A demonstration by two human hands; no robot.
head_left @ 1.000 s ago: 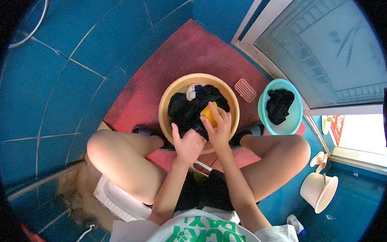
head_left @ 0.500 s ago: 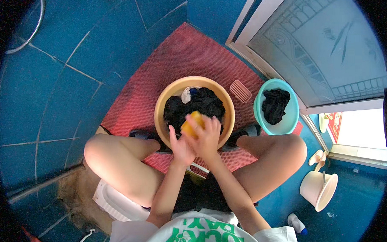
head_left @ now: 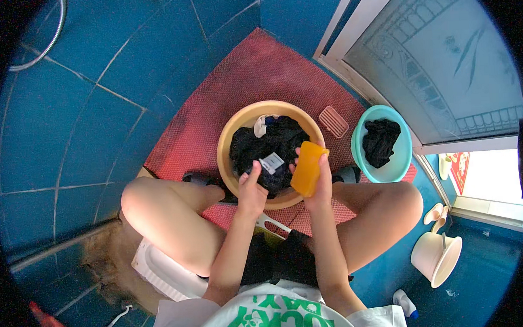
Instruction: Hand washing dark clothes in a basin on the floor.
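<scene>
My right hand (head_left: pixel 322 181) grips a yellow bar of soap (head_left: pixel 308 172), holding it over the right front rim of the tan basin (head_left: pixel 223 147). Black wet clothes (head_left: pixel 278 138) fill the basin, with a small white and blue piece (head_left: pixel 261 125) at the back. At the basin's front, my left hand (head_left: pixel 252 192) is closed on a black garment, thumb upward. A white label (head_left: pixel 271 162) on that cloth shows just beside the thumb. The left fingers are partly hidden under the hand.
Right of the basin lie a pink soap dish (head_left: pixel 334 122) and a turquoise basin (head_left: pixel 358 151) with black cloth. Farther right stand a cream bucket (head_left: pixel 426 256) and a sliding door frame (head_left: pixel 374 90). A white squat toilet (head_left: pixel 156 271) and a white-handled brush (head_left: pixel 116 320) are at the lower left.
The hands were together around the yellow soap over the basin. They have parted: the right one carries the soap rightward, while the left has taken hold of the black garment by its label.
</scene>
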